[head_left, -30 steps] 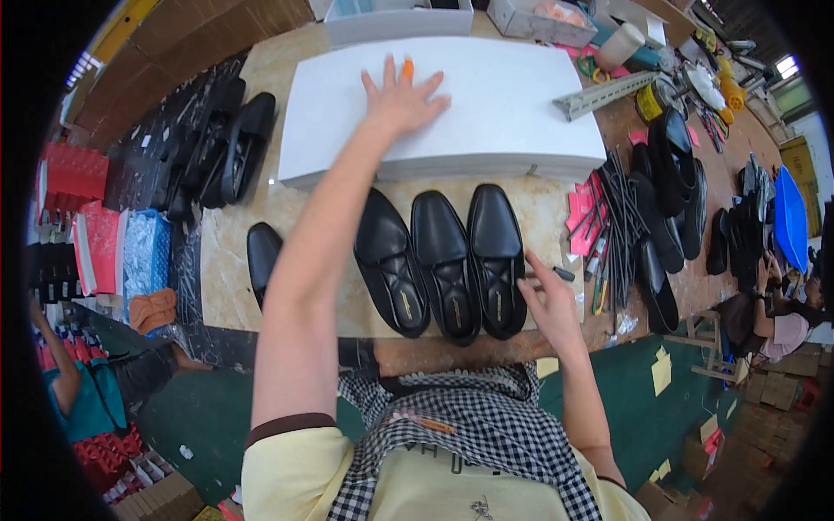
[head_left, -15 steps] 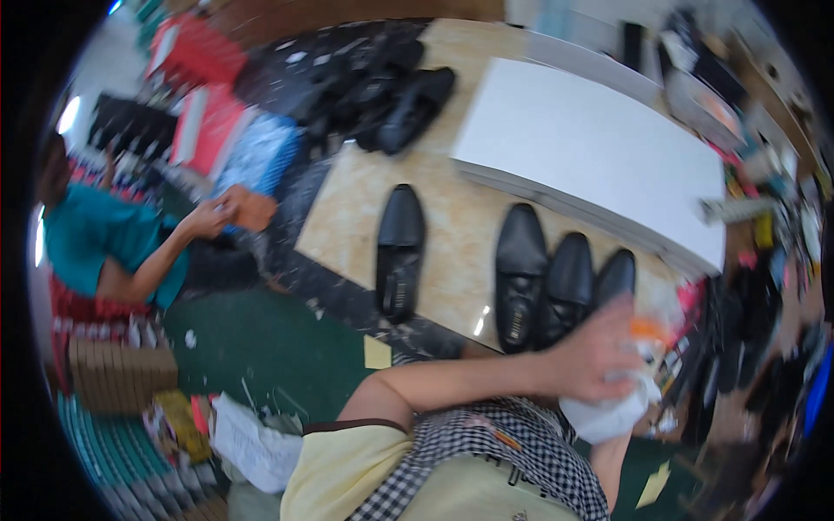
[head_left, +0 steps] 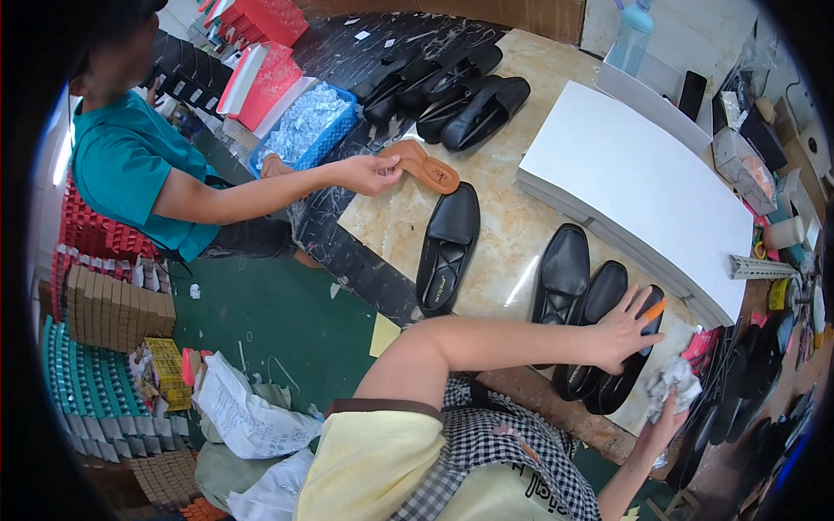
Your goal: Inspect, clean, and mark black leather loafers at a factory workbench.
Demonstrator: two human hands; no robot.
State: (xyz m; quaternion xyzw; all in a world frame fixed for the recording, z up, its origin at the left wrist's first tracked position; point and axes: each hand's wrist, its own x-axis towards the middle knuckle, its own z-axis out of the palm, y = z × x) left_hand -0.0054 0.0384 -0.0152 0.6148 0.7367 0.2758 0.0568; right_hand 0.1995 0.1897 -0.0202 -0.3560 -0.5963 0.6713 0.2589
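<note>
My left hand (head_left: 624, 333) is spread over the black loafers at the table's near right edge, an orange cover on one finger. Beneath its fingers lies the rightmost loafer (head_left: 618, 395); I cannot tell how firmly they touch. The middle loafer (head_left: 605, 289) and the left loafer (head_left: 563, 260) lie beside it. Lower right, my right hand (head_left: 671, 425) grips a crumpled white cloth (head_left: 673, 388). Another single black loafer (head_left: 451, 247) sits farther left on the table. Above its toe, a co-worker's hand (head_left: 372, 174) holds a tan insole-shaped piece (head_left: 426, 169).
A large white stack of sheets or boards (head_left: 638, 191) covers the table's right part. More black shoes (head_left: 486, 113) stand at the back. A blue basket (head_left: 323, 143) of crumpled wrapping lies beyond the left edge. Tools and a small white cup (head_left: 784, 233) crowd the right.
My left hand has left the white cloth and spread over the loafers. The cloth is now in my right hand. The co-worker's hand has brought the tan piece over the table. The view has shifted.
</note>
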